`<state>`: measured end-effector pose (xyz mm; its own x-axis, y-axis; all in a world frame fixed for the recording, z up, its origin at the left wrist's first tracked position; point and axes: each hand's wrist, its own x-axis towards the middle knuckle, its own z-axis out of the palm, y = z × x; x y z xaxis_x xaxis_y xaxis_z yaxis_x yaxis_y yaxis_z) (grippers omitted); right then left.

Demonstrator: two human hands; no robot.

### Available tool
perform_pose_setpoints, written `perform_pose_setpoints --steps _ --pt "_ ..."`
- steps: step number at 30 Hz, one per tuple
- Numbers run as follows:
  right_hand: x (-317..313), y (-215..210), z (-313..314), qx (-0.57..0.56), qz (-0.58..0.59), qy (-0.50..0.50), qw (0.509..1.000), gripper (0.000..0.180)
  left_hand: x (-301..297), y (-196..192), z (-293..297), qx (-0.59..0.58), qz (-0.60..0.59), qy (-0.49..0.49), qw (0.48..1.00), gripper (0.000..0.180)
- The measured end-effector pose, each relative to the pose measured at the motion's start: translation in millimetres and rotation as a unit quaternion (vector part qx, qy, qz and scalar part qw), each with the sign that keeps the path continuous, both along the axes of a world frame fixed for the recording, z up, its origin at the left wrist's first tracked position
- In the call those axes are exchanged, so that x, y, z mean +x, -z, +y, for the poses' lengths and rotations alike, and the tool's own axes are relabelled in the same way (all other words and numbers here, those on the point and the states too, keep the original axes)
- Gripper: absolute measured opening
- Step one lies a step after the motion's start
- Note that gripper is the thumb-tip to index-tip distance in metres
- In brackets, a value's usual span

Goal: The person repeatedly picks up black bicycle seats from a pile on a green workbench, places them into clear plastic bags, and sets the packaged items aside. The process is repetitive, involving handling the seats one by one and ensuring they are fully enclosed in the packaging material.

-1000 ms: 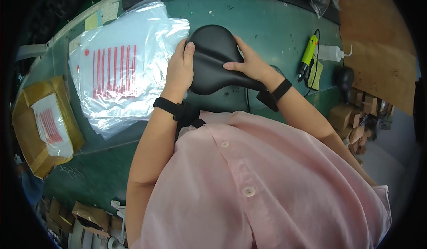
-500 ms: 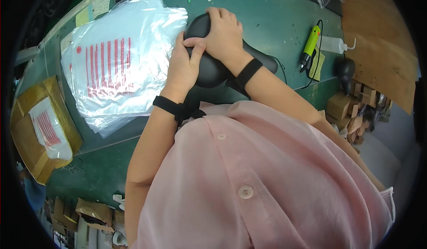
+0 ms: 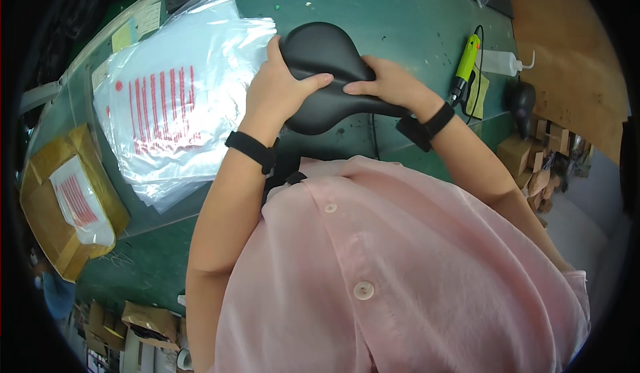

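Observation:
A black bicycle saddle (image 3: 320, 56) is held between my two hands above the green table, its wide rear to the left and its narrow nose to the right. My left hand (image 3: 279, 88) grips the wide end, thumb across the top and fingers along the far left edge. My right hand (image 3: 393, 85) pinches the saddle's side near the nose, thumb on top and the other fingers partly hidden beneath. Left of the saddle lies a stack of clear plastic bags (image 3: 180, 100) with red printing, close to my left hand.
A green-yellow electric screwdriver (image 3: 467, 63) with a black cable lies to the right, beside a white squeeze bottle (image 3: 500, 62). Another dark saddle-like object (image 3: 520, 105) is at the table's right edge. An open cardboard box (image 3: 50, 240) with a printed bag sits at left.
My right hand has moved from the saddle's far edge to its side near the nose. The saddle's top now shows more fully; my left hand keeps its hold.

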<state>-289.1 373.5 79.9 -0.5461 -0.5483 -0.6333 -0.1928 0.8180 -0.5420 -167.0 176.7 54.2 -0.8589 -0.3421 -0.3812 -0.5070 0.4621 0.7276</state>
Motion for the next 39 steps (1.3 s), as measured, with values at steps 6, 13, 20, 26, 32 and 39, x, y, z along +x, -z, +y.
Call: perform_pose_setpoints --steps 6,13,20,26,32,39 --pt "12.4 14.2 -20.5 0.035 0.111 0.035 0.993 0.083 -13.4 10.2 -14.0 0.006 -0.030 0.042 0.999 0.088" --pt "25.0 8.9 -41.6 0.046 0.106 0.108 0.987 0.088 -12.9 14.5 -28.0 0.085 0.027 0.056 0.994 0.068" --pt "23.4 8.1 -48.7 -0.056 0.100 0.088 0.990 0.103 -2.9 47.4 -44.7 0.237 0.076 0.034 0.968 0.057" --pt "17.2 16.1 44.7 -0.198 0.053 -0.082 0.975 0.110 57.4 25.3 -63.4 -0.013 0.111 -0.197 0.974 0.030" --pt "39.2 21.6 63.9 -0.218 -0.369 0.150 0.891 0.092 124.5 73.5 -21.2 -0.433 0.089 -0.018 0.897 0.052" --pt "33.1 -24.5 73.9 -0.209 0.205 -0.016 0.956 0.077 86.5 22.8 30.7 -0.309 -0.071 -0.046 0.947 0.044"
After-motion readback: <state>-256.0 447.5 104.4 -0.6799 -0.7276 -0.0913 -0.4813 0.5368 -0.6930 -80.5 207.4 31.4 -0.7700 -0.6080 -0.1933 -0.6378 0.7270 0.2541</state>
